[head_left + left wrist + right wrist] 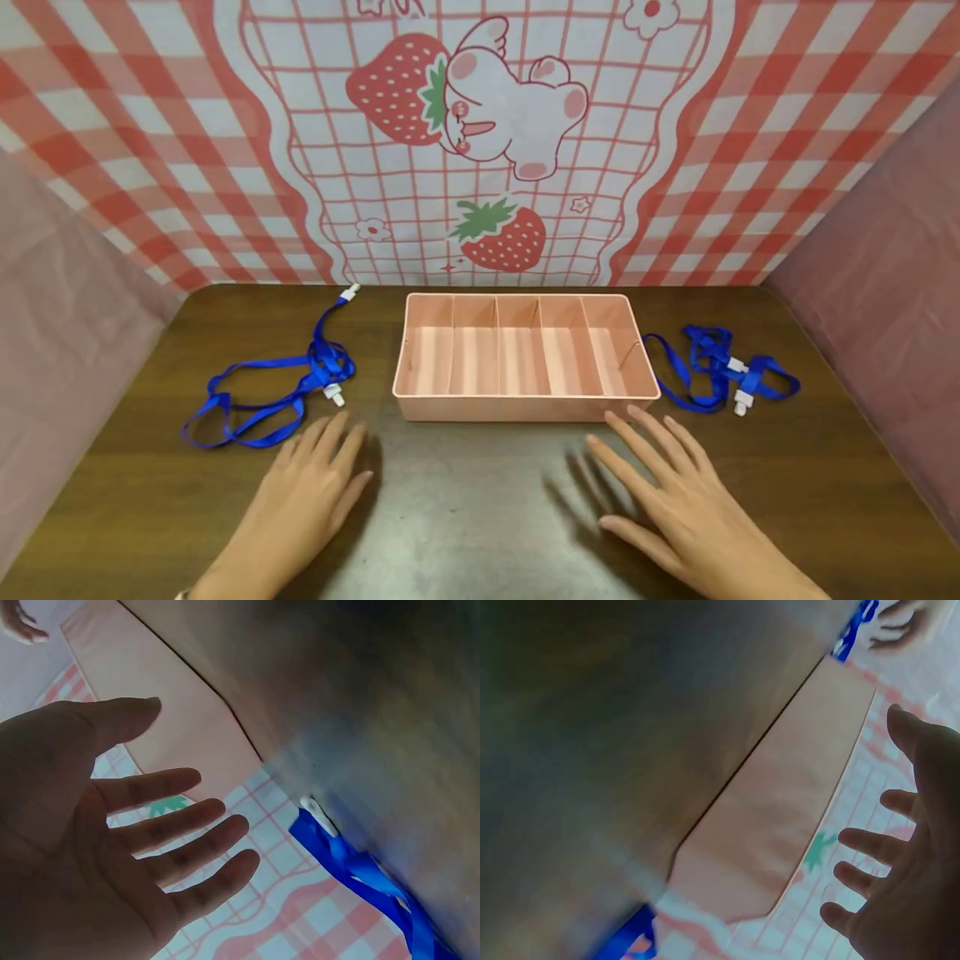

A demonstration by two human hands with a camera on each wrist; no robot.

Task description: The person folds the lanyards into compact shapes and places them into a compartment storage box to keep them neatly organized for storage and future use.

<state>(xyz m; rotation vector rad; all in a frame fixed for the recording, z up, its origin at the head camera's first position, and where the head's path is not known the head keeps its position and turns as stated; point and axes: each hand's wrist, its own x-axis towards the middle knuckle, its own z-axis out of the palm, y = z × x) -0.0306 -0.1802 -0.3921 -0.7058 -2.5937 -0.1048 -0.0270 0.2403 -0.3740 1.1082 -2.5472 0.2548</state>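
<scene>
Low over the near side of the table [457, 517], your two hands frame the scene, both released w/ fingers loosely spread. Your L hand [303, 487] hangs palm down at L, fingertips just short of a blue lanyard [327, 362]; your R hand [682, 500] spreads wider at R, shadow cast on the wood, fingertips overlapping the front R corner of a pink box in the head view; can't tell if they touch it.

Beyond them, approx. center, sits that pink box [525, 408], open-topped, long side facing you, w/ thin dividers making 5 compartments in a row. To its L, well apart, the L lanyard lies in loose loops, 1 white clip [334, 395] near your fingertips, another [349, 292] up by the table's back edge. To its R, a 2nd blue lanyard [718, 390] lies bunched, a loop reaching the box's R end, w/ white clips [742, 403] on the far-R side.

Behind it all, a red-and-white checked cloth [495, 158] stands as backdrop, printed w/ strawberries & a white cartoon animal turned sideways, btwn plain pink side panels [75, 258].
</scene>
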